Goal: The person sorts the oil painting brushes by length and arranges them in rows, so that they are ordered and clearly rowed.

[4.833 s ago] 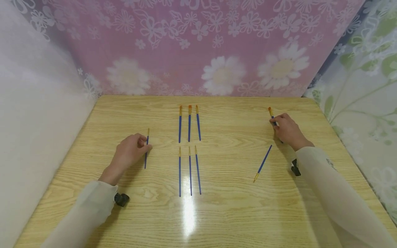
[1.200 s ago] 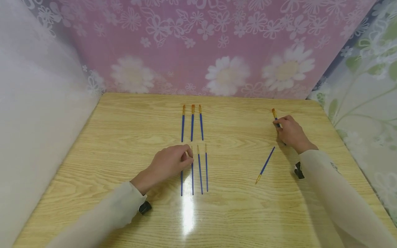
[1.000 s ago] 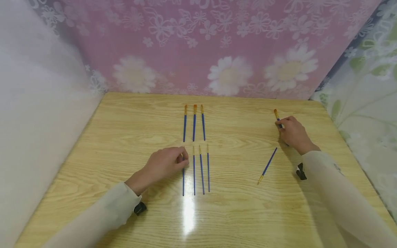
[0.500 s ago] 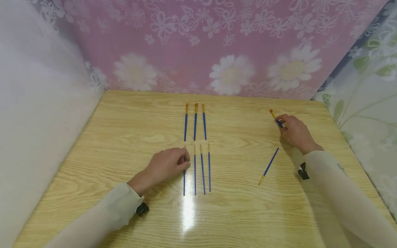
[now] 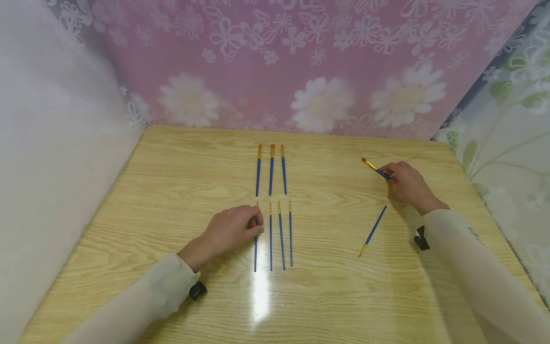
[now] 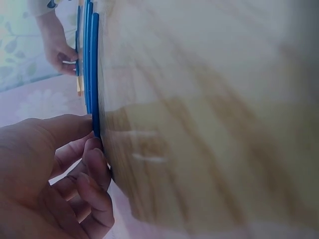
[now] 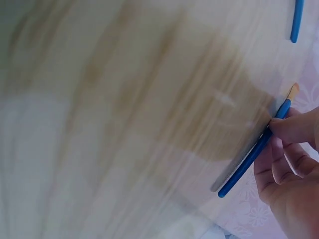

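My left hand pinches a thin blue-handled paintbrush, the leftmost of the near row, between thumb and fingers. It lies along the tabletop; in the left wrist view its blue handle runs past the fingertips. Just right of it lie several more thin paintbrushes, such as this one, tips pointing away. On the right side, my right hand grips a wider paintbrush by its blue handle, its gold ferrule and orange bristles pointing to the far left. The right wrist view shows that handle slanting under the thumb.
Three wider paintbrushes, including a flat one, lie in a far row with bristles toward the back. A thin paintbrush lies diagonally near my right hand, tip toward me. Flowered cloth borders the back of the wooden table.
My left hand has brought a thin paintbrush from the left side to the near row, then shifted to the row's leftmost brush. The right hand's paintbrush has turned, its bristles swinging left.
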